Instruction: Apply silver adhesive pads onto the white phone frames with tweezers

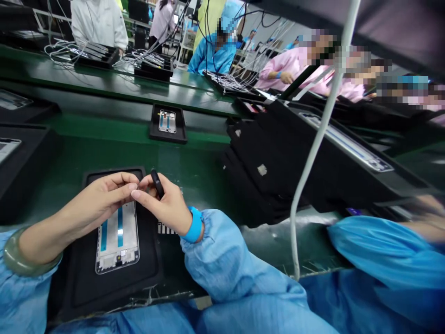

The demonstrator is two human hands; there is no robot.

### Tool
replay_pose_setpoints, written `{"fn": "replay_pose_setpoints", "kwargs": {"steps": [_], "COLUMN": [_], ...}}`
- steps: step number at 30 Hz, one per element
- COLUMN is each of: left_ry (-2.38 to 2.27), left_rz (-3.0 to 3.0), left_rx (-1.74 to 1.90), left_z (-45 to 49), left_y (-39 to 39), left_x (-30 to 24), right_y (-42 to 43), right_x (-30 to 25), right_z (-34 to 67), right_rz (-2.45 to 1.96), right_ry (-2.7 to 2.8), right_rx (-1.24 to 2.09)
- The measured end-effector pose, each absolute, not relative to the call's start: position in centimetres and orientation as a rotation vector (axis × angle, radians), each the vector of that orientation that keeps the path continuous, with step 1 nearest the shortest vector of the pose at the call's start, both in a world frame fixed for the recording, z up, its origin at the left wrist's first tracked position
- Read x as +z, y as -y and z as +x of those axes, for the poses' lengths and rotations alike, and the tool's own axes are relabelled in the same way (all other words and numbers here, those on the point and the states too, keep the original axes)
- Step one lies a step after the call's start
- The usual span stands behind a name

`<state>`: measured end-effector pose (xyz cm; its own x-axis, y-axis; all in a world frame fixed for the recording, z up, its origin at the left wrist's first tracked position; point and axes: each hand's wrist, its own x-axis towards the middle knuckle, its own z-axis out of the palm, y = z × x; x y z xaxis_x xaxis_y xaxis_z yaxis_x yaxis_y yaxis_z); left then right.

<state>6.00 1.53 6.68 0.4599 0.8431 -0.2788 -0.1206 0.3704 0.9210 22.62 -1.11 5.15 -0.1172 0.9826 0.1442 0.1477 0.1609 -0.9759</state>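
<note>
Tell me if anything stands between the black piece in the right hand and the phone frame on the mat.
No separate object does. The left hand lies over the top end of the phone frame and hides it, beside the black piece pinched in the right hand.

count at the bench: 1 left hand [100,199], 1 right hand [163,204], 1 black part [157,183], 1 jade bangle [31,255], 1 blue wrist strap [194,225], 2 phone frames [117,236], 2 black trays [74,287].

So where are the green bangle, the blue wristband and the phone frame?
Green bangle [21,266]: head view, outer curve.
Blue wristband [194,225]: head view, band's middle.
Phone frame [120,227]: head view, blue strip.
</note>
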Motion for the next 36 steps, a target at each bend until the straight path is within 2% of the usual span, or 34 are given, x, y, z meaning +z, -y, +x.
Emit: {"fn": "replay_pose_setpoints", "kwargs": {"steps": [6,11,14,19,22,32,36], "left_ry": [-0.908,-0.952,-0.974,-1.098,-1.156,-1.173,-1.195], "left_rz": [0.977,0.962,0.981,1.156,1.28,1.35,1.303], "left_rx": [0.821,1.003,1.059,1.048,1.029,1.124,1.117], "left_z": [4.9,4.3,3.7,3.4,3.6,3.9,3.9], "left_y": [-1.1,-0.9,-1.1,-1.1,-0.9,-0.4,-0.5], "left_x": [6.1,6.3,5.9,5.0,5.0,4.6,4.5], "right_y": [0.9,1.5,0.9,-1.0,-1.4,-1.4,-1.5], "right_x": [4.4,3.5,4.0,4.9,5.0,4.5,4.3], "right_z": [20.9,21.2,22.5,23.3,22.3,19.7,19.7], "right_rz": [-1.168,-0.987,-0.947,-0.967,-0.942,-0.908,-0.975], "right_ry": [1.592,1.837,1.759,1.356,1.151,1.096,1.305], "right_rx": [0.89,0.612,0.702,1.146,1.256,1.262,0.942]}}
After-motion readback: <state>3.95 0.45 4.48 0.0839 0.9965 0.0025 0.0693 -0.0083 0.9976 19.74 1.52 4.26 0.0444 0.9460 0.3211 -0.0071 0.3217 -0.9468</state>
